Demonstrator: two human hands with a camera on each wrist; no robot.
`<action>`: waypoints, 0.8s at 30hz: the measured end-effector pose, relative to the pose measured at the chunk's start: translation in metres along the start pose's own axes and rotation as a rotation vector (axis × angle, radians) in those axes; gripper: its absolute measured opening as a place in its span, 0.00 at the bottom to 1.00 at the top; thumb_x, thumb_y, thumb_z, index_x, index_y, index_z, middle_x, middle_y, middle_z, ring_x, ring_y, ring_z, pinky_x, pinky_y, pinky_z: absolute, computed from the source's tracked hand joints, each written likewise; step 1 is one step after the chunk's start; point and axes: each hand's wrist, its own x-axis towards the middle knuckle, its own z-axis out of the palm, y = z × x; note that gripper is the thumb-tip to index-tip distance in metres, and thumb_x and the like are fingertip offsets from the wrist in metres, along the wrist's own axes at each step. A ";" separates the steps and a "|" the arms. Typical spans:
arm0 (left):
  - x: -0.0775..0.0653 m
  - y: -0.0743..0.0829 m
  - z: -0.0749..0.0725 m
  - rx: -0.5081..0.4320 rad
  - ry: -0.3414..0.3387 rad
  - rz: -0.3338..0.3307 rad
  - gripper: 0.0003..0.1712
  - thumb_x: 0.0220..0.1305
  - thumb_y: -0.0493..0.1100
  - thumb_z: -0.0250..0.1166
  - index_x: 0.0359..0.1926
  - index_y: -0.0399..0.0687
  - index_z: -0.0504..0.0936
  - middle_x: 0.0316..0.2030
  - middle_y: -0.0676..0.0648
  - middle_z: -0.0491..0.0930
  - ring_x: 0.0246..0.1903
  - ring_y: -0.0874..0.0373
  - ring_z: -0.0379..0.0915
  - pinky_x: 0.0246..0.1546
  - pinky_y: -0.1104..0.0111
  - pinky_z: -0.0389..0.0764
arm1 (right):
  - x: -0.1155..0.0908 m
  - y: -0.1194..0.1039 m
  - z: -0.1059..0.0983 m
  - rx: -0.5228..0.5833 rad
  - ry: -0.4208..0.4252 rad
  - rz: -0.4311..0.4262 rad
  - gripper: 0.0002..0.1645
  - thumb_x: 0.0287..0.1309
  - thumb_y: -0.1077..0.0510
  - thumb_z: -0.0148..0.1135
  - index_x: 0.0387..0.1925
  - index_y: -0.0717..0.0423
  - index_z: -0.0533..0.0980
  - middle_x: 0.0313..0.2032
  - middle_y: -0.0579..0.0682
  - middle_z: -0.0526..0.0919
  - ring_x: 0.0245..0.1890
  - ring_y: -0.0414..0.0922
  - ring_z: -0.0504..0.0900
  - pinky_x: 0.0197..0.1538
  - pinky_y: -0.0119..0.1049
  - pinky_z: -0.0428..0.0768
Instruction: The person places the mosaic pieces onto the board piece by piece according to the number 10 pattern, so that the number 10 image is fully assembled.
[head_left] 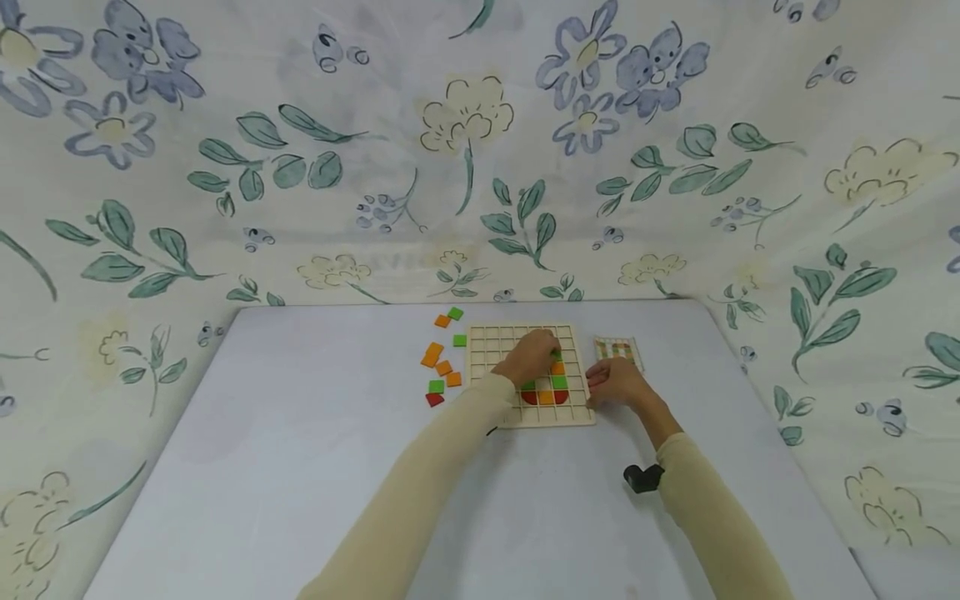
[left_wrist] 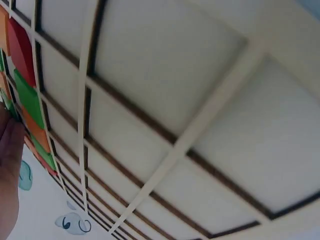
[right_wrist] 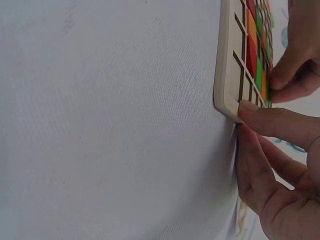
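A pale wooden grid board [head_left: 491,333] lies on the table, with red, orange and green tiles set in some of its squares. My left hand [head_left: 532,354] reaches over it, fingers pinching a green tile [left_wrist: 9,106] at the far end of the coloured pattern. The palm hides part of that pattern in the head view. At the right edge, my right hand [head_left: 618,383] grips the board, thumb [right_wrist: 250,107] on the rim and fingers below it. Among the set tiles are a red rounded one [head_left: 561,397] and an orange one [head_left: 545,398] on the near row.
Left of the board lie several loose tiles, among them an orange rectangle [head_left: 432,354], a green square [head_left: 437,387] and a red piece [head_left: 434,400]. A small patterned card [head_left: 615,347] sits to the right. White table [head_left: 300,450] meets floral cloth [head_left: 465,192] behind.
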 end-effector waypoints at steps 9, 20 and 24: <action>-0.017 -0.006 -0.021 -0.028 -0.089 -0.001 0.20 0.68 0.33 0.55 0.59 0.43 0.79 0.56 0.47 0.79 0.59 0.54 0.70 0.62 0.66 0.67 | -0.002 -0.003 0.006 0.002 -0.011 -0.029 0.29 0.36 0.69 0.77 0.46 0.67 0.78 0.34 0.54 0.84 0.34 0.46 0.81 0.40 0.37 0.79; -0.079 -0.057 -0.088 -0.030 -0.041 -0.008 0.20 0.65 0.28 0.56 0.56 0.38 0.79 0.54 0.43 0.77 0.58 0.48 0.70 0.58 0.61 0.72 | -0.009 -0.007 0.005 -0.035 -0.011 -0.026 0.30 0.37 0.67 0.77 0.47 0.66 0.78 0.36 0.54 0.83 0.36 0.48 0.79 0.41 0.39 0.77; -0.104 -0.072 -0.104 -0.014 -0.102 -0.018 0.19 0.63 0.27 0.58 0.54 0.37 0.80 0.55 0.43 0.77 0.58 0.48 0.70 0.57 0.61 0.74 | -0.012 -0.008 0.003 -0.044 -0.004 -0.019 0.30 0.38 0.66 0.77 0.47 0.66 0.78 0.36 0.54 0.83 0.36 0.48 0.79 0.41 0.39 0.77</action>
